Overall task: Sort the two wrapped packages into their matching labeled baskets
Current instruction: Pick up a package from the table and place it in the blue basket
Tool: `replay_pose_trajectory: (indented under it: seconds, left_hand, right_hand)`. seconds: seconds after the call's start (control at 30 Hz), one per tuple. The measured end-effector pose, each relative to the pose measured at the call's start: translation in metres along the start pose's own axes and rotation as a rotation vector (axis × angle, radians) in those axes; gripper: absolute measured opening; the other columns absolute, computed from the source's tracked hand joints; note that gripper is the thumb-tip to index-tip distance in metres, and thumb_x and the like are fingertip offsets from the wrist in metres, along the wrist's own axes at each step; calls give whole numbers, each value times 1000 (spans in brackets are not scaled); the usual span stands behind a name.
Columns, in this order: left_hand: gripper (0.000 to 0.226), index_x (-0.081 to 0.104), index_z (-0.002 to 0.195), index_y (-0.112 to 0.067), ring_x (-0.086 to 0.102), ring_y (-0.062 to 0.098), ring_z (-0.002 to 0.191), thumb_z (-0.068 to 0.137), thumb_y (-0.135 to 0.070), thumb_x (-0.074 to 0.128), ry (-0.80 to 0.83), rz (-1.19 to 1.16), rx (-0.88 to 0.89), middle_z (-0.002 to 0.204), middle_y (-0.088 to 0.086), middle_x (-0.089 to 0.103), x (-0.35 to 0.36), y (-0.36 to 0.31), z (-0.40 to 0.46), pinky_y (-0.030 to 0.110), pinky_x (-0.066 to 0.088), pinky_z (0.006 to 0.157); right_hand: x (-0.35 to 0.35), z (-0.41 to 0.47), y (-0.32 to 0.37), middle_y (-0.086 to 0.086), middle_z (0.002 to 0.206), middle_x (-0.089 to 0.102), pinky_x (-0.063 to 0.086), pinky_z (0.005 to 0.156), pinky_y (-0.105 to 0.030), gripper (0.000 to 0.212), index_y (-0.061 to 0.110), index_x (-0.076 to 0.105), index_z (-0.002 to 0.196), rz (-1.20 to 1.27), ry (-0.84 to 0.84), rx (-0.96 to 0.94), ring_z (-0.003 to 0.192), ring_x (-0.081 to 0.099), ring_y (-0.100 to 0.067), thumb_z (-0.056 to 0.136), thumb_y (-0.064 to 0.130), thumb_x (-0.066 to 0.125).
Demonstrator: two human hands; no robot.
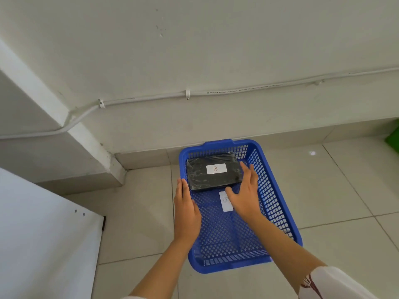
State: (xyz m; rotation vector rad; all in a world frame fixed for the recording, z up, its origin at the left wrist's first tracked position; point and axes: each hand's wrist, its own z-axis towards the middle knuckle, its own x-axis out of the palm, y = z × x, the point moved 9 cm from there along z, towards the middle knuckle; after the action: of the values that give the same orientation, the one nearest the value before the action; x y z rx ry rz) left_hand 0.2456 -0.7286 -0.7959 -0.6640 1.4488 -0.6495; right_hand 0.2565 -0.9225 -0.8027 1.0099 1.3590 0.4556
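A black wrapped package with a white label marked B lies flat in the far end of a blue mesh basket on the tiled floor. A white tag on the basket's bottom also shows a B. My left hand hovers at the basket's left rim, fingers straight, just left of the package. My right hand is spread over the basket beside the package's near right corner, holding nothing. Only one package is in view.
The basket stands close to the white wall and its skirting. A white board or table top fills the lower left. A green object peeks in at the right edge. A cable runs along the wall.
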Motion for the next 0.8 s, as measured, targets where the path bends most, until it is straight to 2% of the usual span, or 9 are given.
replay_pose_trajectory:
  seconds: [0.07,0.2,0.3,0.37,0.5,0.7,0.8]
  left_hand:
    - [59,11,147,-12,7,15,144,94,-4,36,30,19,-39,158,8,8,-16,-11,-2,28,12,117]
    - [52,27,143,-13,23,23,140,93,-7,39,69,42,-81,152,11,23,-67,-68,-12,33,24,112]
    - [46,35,138,-14,40,23,128,92,-7,41,78,27,-47,141,9,38,-113,-135,-24,35,38,105]
    - [43,38,135,-14,44,21,123,93,-9,42,93,18,-35,137,7,43,-146,-183,-35,32,42,100]
    - [39,41,132,-16,49,18,117,93,-11,41,101,-14,-21,132,6,49,-222,-279,-54,22,38,90]
    - [38,44,129,-20,50,15,115,92,-12,42,58,-74,-20,128,1,53,-356,-403,-90,24,38,89]
    - [38,44,129,-19,50,14,115,92,-11,41,30,-89,-16,128,1,53,-424,-446,-116,23,38,91]
  right_hand:
    - [-23,-17,17,-10,158,8,23,113,-43,76,21,21,147,41,31,21,145,11,-24,84,14,62]
    - [-78,-58,66,-8,151,27,27,112,-38,58,15,31,143,103,77,129,141,26,-25,90,12,56]
    - [-130,-86,121,-4,139,43,35,98,-26,45,14,43,136,149,58,218,128,43,-20,92,11,53]
    - [-163,-104,164,0,130,48,36,89,-22,39,16,48,130,168,58,236,116,48,-15,92,11,53]
    - [-229,-138,258,6,123,52,37,86,-20,34,19,52,125,199,79,231,112,50,-10,92,11,52]
    - [-325,-198,402,8,116,55,41,91,-24,30,19,54,120,216,84,194,109,53,-10,91,11,53]
    - [-358,-231,466,6,119,56,41,91,-24,29,18,54,120,226,88,182,107,53,-8,91,12,52]
